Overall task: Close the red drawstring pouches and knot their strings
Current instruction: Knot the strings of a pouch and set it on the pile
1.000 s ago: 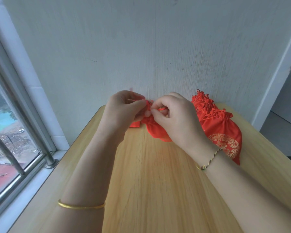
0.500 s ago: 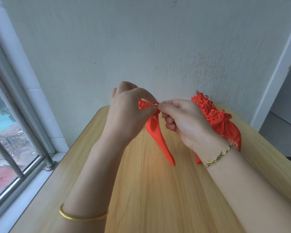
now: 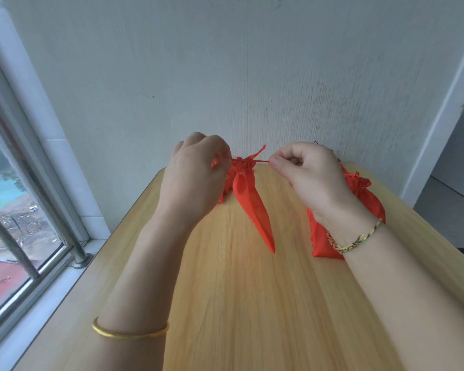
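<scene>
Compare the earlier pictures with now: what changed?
The hands drew apart: the right hand pulled a string out rightward, taut, while the left hand pinches the pouch at its gathered neck. The pouch, bunched low between the hands a second ago, now hangs over the table. The pile of pouches stayed put.

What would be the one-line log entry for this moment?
held pouch: mouth gathered, hangs tip-down | left hand: pinches its neck | right hand: pinches taut string | other pouches: on table
</scene>
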`<state>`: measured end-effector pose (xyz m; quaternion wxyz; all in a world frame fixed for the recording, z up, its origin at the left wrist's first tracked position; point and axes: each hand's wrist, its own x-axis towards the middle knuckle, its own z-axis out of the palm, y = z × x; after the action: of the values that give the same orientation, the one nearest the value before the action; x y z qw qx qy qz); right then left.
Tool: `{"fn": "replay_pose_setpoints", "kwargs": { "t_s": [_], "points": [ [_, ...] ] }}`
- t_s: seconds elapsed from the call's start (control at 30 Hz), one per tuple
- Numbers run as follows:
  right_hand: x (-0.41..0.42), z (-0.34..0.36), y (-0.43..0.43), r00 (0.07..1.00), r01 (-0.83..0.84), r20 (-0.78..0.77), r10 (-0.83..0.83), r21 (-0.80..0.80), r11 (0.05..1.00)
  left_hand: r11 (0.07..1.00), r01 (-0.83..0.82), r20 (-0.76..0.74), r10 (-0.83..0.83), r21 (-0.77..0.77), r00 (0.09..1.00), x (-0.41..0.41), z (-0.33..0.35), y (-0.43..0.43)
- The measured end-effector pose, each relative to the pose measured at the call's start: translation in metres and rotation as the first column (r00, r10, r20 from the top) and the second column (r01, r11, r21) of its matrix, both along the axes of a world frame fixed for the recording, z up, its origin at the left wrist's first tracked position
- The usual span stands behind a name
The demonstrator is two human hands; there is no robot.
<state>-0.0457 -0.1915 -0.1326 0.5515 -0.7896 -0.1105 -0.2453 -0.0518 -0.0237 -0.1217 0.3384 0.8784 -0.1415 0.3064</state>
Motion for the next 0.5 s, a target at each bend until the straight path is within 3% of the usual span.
{"fn": "replay_pose_setpoints", "kwargs": {
  "t_s": [0.13,0.27,0.33,0.5],
  "points": [
    [0.004,-0.004,0.000,0.998,0.064,0.021,-0.062,-0.092,0.994,0.986,0.102,-0.102,-0.115,-0.132,0.988,-0.001,-0.002,-0.007],
    [0.000,-0.002,-0.002,0.984,-0.104,-0.137,0.111,0.058,0.993,0.891,0.158,-0.249,-0.284,-0.426,0.926,-0.005,-0.003,-0.008],
    [-0.004,0.002,-0.004,0.952,-0.172,-0.242,0.185,0.073,0.982,0.835,0.170,-0.261,-0.347,-0.524,0.901,-0.004,-0.003,-0.006],
    [-0.012,0.004,-0.003,0.863,-0.360,-0.414,0.291,-0.098,0.928,0.673,0.297,-0.185,-0.547,-0.677,0.817,-0.008,-0.001,-0.007]
  ]
}}
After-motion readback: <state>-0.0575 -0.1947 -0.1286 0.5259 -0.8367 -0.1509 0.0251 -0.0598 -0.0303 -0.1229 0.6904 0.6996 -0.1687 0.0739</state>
